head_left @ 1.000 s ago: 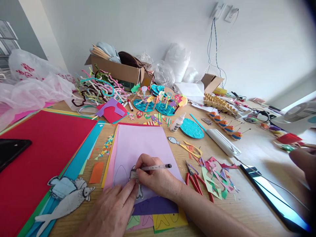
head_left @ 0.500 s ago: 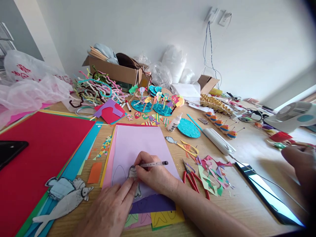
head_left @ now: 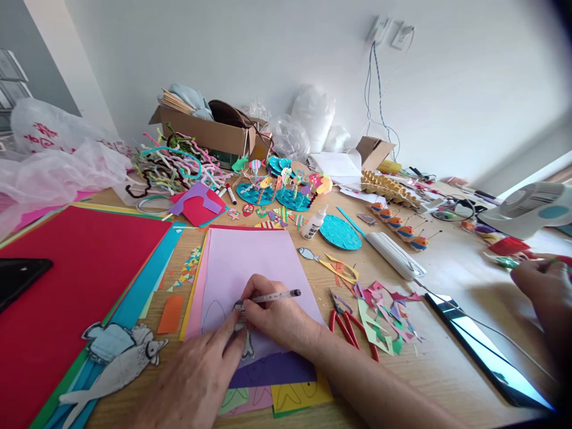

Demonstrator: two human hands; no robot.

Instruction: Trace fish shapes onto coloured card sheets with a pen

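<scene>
My right hand (head_left: 273, 313) is closed around a pen (head_left: 279, 295), its tip end down at a small paper fish cutout (head_left: 248, 345). The cutout lies on a lilac sheet (head_left: 250, 256) and is partly hidden by my fingers. My left hand (head_left: 201, 366) rests flat on the sheet, fingers stretched out, with the fingertips pressing on the cutout beside the pen. Left of the cutout, a curved pencil outline (head_left: 214, 316) shows on the lilac sheet. Purple paper (head_left: 268, 370) and yellow paper (head_left: 295, 398) with drawn lines stick out below it.
Larger fish cutouts (head_left: 120, 363) lie left on stacked coloured sheets (head_left: 89, 268). Red-handled scissors (head_left: 351, 328), paper scraps (head_left: 384, 310), a glue bottle (head_left: 315, 223) and a blue disc (head_left: 340, 232) are to the right. Another person's hand (head_left: 543, 286) is at the right edge beyond a tablet (head_left: 487, 351).
My left fingers have shifted forward along the cutout, nearer the pen tip. My right hand and the pen have moved slightly, still at the cutout's upper end.
</scene>
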